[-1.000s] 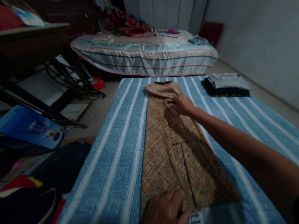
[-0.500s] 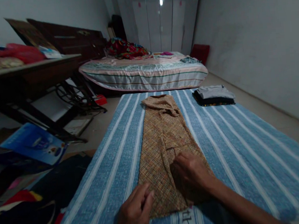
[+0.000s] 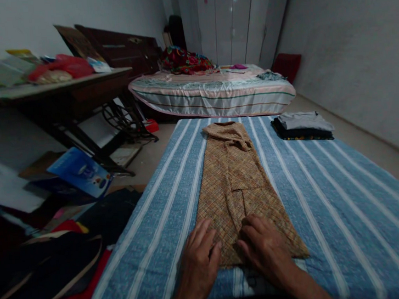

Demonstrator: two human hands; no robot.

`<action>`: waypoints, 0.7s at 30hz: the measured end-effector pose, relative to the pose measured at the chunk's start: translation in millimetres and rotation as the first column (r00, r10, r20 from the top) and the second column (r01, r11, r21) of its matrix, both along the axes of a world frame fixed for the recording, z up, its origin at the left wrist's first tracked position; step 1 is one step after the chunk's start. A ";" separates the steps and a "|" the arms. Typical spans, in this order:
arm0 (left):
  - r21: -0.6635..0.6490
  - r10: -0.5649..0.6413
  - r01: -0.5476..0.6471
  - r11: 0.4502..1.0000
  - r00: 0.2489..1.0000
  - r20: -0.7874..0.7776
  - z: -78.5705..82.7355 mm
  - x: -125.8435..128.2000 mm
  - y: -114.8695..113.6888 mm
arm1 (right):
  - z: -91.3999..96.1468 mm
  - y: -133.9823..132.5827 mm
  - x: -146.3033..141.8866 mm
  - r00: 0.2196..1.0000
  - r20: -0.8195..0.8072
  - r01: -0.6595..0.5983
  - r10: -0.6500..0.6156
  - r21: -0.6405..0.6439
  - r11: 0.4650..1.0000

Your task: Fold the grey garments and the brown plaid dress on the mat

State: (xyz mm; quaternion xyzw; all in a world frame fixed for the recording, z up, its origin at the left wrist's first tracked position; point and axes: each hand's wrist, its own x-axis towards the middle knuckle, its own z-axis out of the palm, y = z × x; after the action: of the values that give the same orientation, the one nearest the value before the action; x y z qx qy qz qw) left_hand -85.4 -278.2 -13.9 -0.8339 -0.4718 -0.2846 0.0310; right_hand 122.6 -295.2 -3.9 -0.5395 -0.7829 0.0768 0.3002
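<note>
A long brown checked garment (image 3: 219, 180), folded lengthwise, lies flat on a blue-and-white striped cloth, with its neckline at the far end and its hem towards me. One sleeve is folded across near the neck. My left hand (image 3: 202, 250) rests on the near left edge of the garment, fingers spread forward and thumb apart. Beside it, my right hand (image 3: 264, 243) lies over the near middle of the fabric, fingers bent downwards and thumb held apart. No fabric shows pinched in either hand.
Folded clothes (image 3: 301, 125) are stacked at the far right of the striped cloth (image 3: 159, 208). A bed (image 3: 212, 93) stands beyond. To the left are a treadle table (image 3: 60, 89), a blue box (image 3: 82, 172) and piled clothes (image 3: 39, 268).
My right hand has moved back towards the hem and its fingers have loosened. My left hand has come forward onto the garment's edge. The near right part of the garment now lies flatter; the view has shifted left.
</note>
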 end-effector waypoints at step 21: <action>-0.009 0.101 -0.109 0.994 0.947 -0.304 -19.2 -4.4 -16.1 | -35.4 1.1 -13.5 0.978 0.153 0.117 -0.142 0.164 0.980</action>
State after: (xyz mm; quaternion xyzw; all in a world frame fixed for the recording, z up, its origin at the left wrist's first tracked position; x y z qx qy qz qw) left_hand -89.8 -294.3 -33.1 -0.8418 -0.5087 -0.1453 0.1072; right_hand 109.1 -294.1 -39.4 -0.5691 -0.7717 -0.0482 0.2799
